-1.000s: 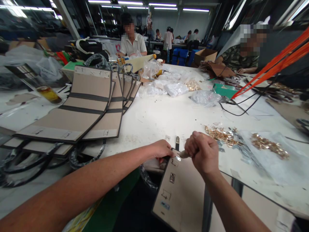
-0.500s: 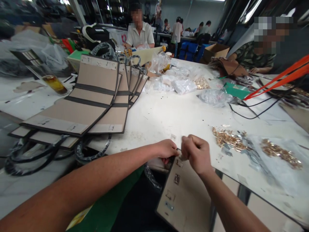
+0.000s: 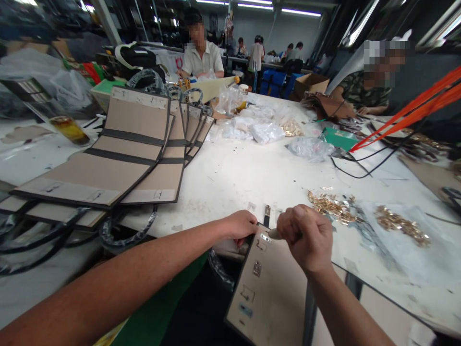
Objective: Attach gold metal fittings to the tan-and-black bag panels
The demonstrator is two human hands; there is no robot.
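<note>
Drew right hand (image 3: 305,235) rightward off metal plate (image 3: 265,237), baring it at far corner of beige panel (image 3: 281,283) by worktop's (image 3: 230,180) near edge, with work there apparently unfinished; kept fist curled, contents unclear, and left hand (image 3: 243,227) gripping panel's far left corner.

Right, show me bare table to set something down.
Widest: mid white tabletop, between stacked beige panels and gold metal pieces, with clear plastic bags beyond, left hand and right hand nearer. A smaller strip lies between the gold metal pieces and black cable. Crowded: the left, under panels, and the back, under bags.
</note>
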